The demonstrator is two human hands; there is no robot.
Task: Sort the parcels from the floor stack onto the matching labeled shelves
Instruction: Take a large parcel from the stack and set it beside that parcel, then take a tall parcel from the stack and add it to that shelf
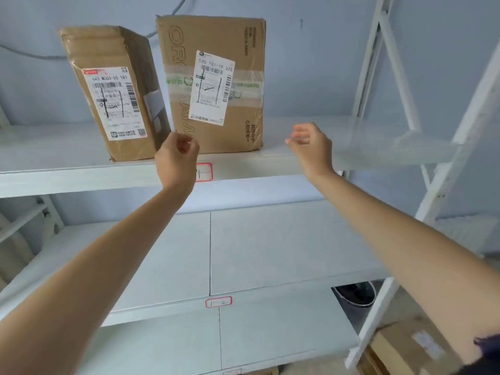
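— Standing on the top shelf (311,161) are two parcels: a narrow brown box (113,93), tilted, and just to its right a wider box (238,77); each carries one white shipping label

— Do they touch?

— Close side by side; I cannot tell if they meet. A red-bordered tag (204,172) sits on that shelf's front edge, and a second tag (218,302) on the edge of the middle shelf (270,244), which is bare

— And the hands?

— Both raised before the top shelf, holding nothing. The left hand (176,158) has its fingers loosely curled, below the gap between the boxes; the right hand (311,147) hangs relaxed, right of the wider box

— More parcels?

— One cardboard box (411,347) on the floor, lower right, beside the shelf frame (460,147)
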